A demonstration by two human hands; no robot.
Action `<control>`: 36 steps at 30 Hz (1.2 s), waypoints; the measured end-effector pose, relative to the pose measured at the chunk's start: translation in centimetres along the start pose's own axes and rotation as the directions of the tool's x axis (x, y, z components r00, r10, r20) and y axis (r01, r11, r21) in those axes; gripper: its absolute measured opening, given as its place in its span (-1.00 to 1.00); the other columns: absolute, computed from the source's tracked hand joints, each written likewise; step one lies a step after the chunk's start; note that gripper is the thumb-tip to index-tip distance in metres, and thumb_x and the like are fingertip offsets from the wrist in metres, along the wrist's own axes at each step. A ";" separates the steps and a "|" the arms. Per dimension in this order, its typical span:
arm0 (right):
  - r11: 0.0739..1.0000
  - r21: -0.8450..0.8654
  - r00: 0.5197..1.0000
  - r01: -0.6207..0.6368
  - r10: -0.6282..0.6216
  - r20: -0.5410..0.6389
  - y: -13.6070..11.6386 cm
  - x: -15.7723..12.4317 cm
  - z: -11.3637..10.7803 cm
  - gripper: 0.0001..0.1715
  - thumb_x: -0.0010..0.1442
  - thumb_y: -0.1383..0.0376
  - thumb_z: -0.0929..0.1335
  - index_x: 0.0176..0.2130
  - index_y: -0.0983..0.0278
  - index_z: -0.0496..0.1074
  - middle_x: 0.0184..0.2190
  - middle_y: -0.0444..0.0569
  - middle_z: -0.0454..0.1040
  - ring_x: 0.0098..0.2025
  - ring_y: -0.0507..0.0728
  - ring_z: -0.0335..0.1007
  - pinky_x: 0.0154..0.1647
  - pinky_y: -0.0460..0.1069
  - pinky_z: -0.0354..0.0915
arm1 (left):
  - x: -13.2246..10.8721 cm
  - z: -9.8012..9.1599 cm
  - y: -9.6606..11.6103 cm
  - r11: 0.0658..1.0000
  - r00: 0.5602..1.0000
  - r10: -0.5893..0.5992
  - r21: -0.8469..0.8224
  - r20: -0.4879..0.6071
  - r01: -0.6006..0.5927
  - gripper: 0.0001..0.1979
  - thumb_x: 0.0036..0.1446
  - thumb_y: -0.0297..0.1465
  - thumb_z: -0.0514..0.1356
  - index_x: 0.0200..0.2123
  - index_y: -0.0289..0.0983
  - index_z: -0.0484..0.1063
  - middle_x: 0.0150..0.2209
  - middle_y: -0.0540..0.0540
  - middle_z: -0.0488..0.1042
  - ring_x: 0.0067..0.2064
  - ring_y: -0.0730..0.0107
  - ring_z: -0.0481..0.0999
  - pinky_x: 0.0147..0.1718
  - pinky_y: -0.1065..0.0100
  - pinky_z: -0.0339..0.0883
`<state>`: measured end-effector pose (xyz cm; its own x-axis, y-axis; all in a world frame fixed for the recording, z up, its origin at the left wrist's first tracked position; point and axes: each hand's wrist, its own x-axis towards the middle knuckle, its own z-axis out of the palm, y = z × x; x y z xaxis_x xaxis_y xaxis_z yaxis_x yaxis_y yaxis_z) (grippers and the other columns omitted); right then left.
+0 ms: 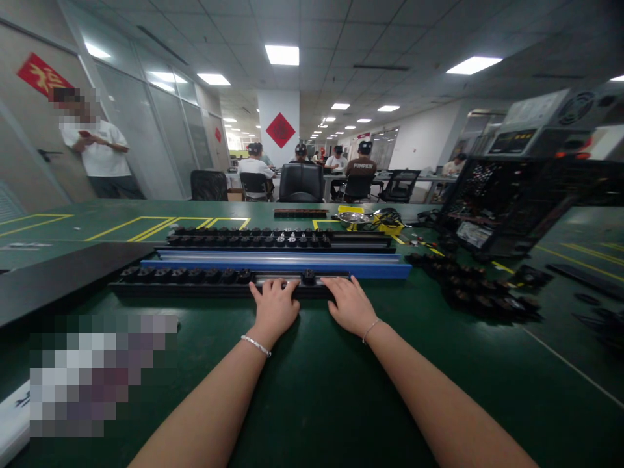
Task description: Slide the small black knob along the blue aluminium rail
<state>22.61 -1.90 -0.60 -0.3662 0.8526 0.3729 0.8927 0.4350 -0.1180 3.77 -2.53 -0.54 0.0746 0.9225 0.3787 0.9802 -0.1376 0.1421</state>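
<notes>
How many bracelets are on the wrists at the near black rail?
2: a white bracelet on the wrist of the left hand, and a thin bracelet on the wrist of the right hand. Neither visible forearm shows another.

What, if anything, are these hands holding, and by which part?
The left hand and right hand touch the right part of the black rail, either side of one black piece; whether they grip it cannot be told.
</notes>
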 end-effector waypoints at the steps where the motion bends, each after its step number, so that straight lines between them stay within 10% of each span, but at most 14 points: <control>1: 1.000 -0.006 1.000 0.002 -0.002 0.002 -0.1 0.0 0.0 -0.37 0.07 0.34 0.24 0.15 0.20 0.17 0.09 0.01 0.28 0.15 0.16 0.08 0.23 0.21 -0.19 | 0.0 0.0 0.0 1.000 1.000 0.003 0.000 -0.002 -0.003 -0.54 0.01 -0.35 0.07 0.03 0.01 0.30 -0.02 -0.09 0.37 0.06 0.06 0.19 0.08 -0.33 -0.32; 13: 1.000 0.005 1.000 -0.001 0.000 0.031 -0.9 0.4 0.0 -0.39 0.05 0.32 0.26 0.12 0.10 0.21 0.09 -0.05 0.29 0.12 0.15 0.10 0.20 0.17 -0.15 | 0.0 -0.1 0.0 0.995 0.996 0.093 0.034 0.010 -0.093 -0.54 0.02 -0.36 0.07 0.05 -0.08 0.29 -0.07 -0.12 0.38 0.03 0.15 0.25 0.13 0.04 -0.15; 36: 1.000 0.013 0.998 0.000 0.001 -0.058 -0.4 0.3 0.2 -0.51 0.08 0.38 0.21 0.03 0.17 0.30 0.02 -0.04 0.37 0.06 0.12 0.21 0.17 0.10 -0.08 | 0.1 0.2 -0.3 0.994 0.994 0.112 0.015 0.007 -0.112 -0.54 0.02 -0.36 0.08 0.04 -0.04 0.28 -0.07 -0.07 0.39 0.04 0.17 0.25 0.17 0.02 -0.26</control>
<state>22.06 -1.76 -0.60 -0.3495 0.8349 0.4253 0.8894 0.4384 -0.1298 3.47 -2.38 -0.71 0.1848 0.9037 0.3862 0.9684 -0.2344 0.0849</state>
